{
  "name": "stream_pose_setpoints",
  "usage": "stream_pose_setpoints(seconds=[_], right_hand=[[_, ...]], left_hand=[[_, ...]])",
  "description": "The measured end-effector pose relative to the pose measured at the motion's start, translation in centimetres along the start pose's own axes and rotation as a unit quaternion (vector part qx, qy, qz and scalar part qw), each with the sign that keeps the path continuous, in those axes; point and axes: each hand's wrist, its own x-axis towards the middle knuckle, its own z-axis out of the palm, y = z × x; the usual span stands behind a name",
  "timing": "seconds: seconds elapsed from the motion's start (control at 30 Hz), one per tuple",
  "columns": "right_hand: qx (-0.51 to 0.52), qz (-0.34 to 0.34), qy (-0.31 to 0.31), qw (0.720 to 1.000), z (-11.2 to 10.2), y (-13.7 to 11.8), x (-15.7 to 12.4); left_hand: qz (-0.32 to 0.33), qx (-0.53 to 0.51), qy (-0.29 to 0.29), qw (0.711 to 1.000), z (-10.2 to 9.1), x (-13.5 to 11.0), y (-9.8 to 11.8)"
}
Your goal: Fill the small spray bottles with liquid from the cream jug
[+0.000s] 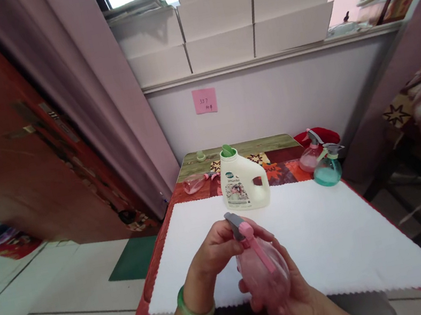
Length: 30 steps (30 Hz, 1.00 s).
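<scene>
Both my hands hold a pink spray bottle (261, 273) above the near edge of the table. My right hand (295, 294) cups the bottle's round body from below and behind. My left hand (217, 251), with a green bangle on its wrist, has its fingers closed round the grey and pink spray head (241, 228). A white detergent jug (243, 181) with its green spout uncovered stands upright behind them on the white cloth (330, 234).
A pink bottle body (195, 183) lies on its side at the back left; a small green cap (201, 155) sits behind it. A pink spray bottle (311, 153) and a teal one (328, 166) stand at the back right. Door left, chair right.
</scene>
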Motion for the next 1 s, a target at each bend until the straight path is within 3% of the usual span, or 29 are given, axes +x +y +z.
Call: stream_pose_setpoints(seconds=[0.07,0.17,0.3,0.4,0.47,0.63,0.7,0.77,1.0], right_hand=[[-0.003,-0.005,0.010,1.000,0.1,-0.1,-0.3],[-0.038,-0.093,0.053,0.994,0.5,-0.4,-0.5],[-0.067,-0.228,0.147,0.960,1.2,-0.4,-0.1],[-0.092,-0.294,0.178,0.935,1.7,-0.2,0.5],[-0.108,-0.304,0.185,0.928,1.9,-0.2,0.6],[-0.122,-0.300,0.200,0.925,2.4,-0.5,0.4],[-0.130,-0.301,0.205,0.922,2.4,-0.5,0.3],[-0.144,-0.308,0.206,0.918,2.5,-0.4,0.3],[-0.177,-0.325,0.229,0.900,2.5,0.1,0.3]], left_hand=[[0.027,-0.009,0.035,0.999,0.2,0.1,-0.4],[0.020,-0.010,0.112,0.993,1.0,0.3,-0.6],[0.010,0.020,0.249,0.968,2.4,1.0,-0.4],[0.026,0.047,0.340,0.939,3.2,1.6,-0.4],[0.025,0.065,0.340,0.938,3.4,1.6,-0.4],[-0.015,0.053,0.213,0.975,2.7,0.8,0.4],[-0.021,0.048,0.190,0.980,2.4,0.5,0.9],[-0.024,0.051,0.199,0.978,2.2,0.5,1.1],[0.001,0.064,0.328,0.943,2.7,1.5,0.2]])
